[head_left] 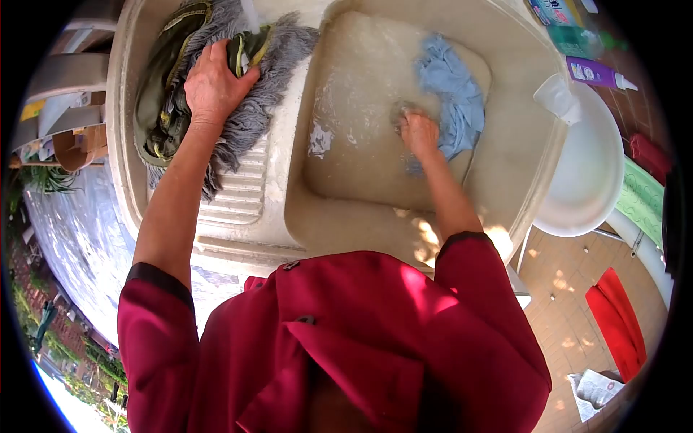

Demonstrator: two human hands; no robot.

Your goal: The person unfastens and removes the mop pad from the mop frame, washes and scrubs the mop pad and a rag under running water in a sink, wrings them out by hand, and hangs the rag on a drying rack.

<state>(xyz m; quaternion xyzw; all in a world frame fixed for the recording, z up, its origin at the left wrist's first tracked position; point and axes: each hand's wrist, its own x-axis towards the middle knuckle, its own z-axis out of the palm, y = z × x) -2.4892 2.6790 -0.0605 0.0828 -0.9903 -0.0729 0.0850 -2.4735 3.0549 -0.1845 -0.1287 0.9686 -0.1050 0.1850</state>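
a person's two hands at a double laundry sink [249, 232], as seen by an onlooker. the light blue cloth [455, 94] lies in the cloudy water [361, 86] of the larger basin [534, 148], just beside the right hand [419, 133], to its right and beyond it. the dark olive fabric [155, 108] with yellow edging lies bunched beneath and around the left hand [215, 83], among grey shaggy strands [281, 76], above the ribbed washboard [242, 206]. the left hand is palm down, its thumb spread well away from its fingers, and touches the olive fabric. the right hand dips into the water with its fingers partly curled; they are blurred, and from where i stand i cannot tell whether they have hold of anything. to the right, outside the sink, are a round white tub [585, 180] and a purple bottle [593, 73].
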